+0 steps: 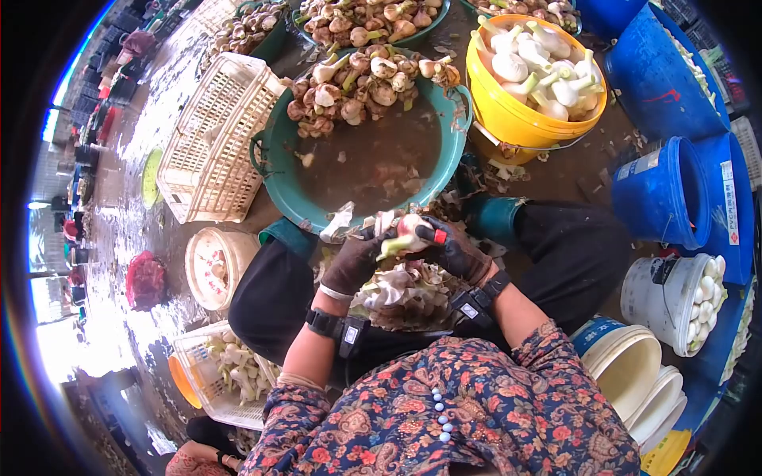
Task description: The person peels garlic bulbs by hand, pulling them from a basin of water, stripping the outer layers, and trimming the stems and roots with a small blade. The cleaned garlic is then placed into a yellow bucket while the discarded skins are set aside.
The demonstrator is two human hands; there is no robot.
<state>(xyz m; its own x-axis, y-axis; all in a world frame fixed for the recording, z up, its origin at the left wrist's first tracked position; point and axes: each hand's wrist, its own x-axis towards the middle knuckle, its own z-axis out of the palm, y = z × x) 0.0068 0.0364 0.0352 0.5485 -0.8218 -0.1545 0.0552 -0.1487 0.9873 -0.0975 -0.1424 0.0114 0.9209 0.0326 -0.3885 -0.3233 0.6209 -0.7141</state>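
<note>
A: Grip?
B: Left hand [355,262], dark-gloved, clasps a pale pink-white round bulb [409,228] by its green stalk. Right hand [459,252] is clenched on a small red-handled tool [435,236] set against it.
A: Position?
B: Over the lap, above a heap of papery peelings [397,289], near a teal plastic basin [278,178].

Left hand [355,262], right hand [459,252] on garlic bulb [409,228], teal basin [274,170] beyond

A blue bucket [746,174] bears a white label [729,202] beginning "PVC" (the rest is too small to read).
</note>
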